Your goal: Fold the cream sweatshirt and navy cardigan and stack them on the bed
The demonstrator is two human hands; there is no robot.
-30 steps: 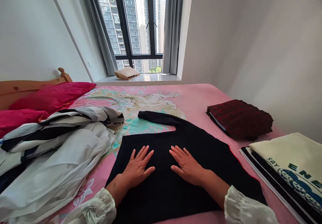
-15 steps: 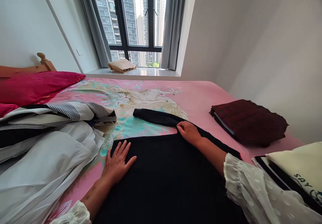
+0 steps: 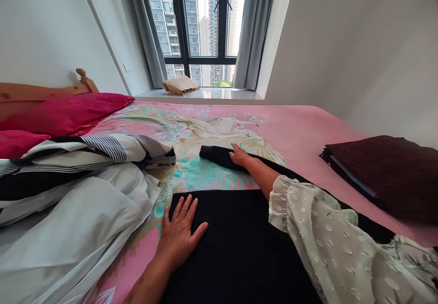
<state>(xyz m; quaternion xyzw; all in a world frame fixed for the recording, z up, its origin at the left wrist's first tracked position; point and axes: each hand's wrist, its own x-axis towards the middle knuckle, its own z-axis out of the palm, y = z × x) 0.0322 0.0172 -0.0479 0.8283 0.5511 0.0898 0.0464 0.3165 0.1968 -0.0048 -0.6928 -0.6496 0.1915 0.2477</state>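
Observation:
A black long-sleeved garment [image 3: 239,249] lies spread on the bed, its body flat in front of me. My left hand [image 3: 179,231] rests flat on its far left corner, fingers spread. The garment's long black sleeve [image 3: 216,154] stretches along the far side, its end pointing left. My right hand [image 3: 241,157] is on this sleeve, a short way from its end. Its thumb and a finger show apart, while the other fingers are partly hidden. White ruffled cuffs cover my right forearm.
A white and striped heap of cloth [image 3: 92,213] lies on the left, below red pillows [image 3: 71,110]. Folded dark red plaid clothing [image 3: 383,172] is stacked at right. Beyond the pink patterned bedsheet [image 3: 301,126], a beige folded item [image 3: 180,85] sits on the windowsill.
My right hand has moved along the sleeve, away from the garment's body toward the sleeve end, and its fingers have loosened. My left hand stays flat on the corner. The view has turned left.

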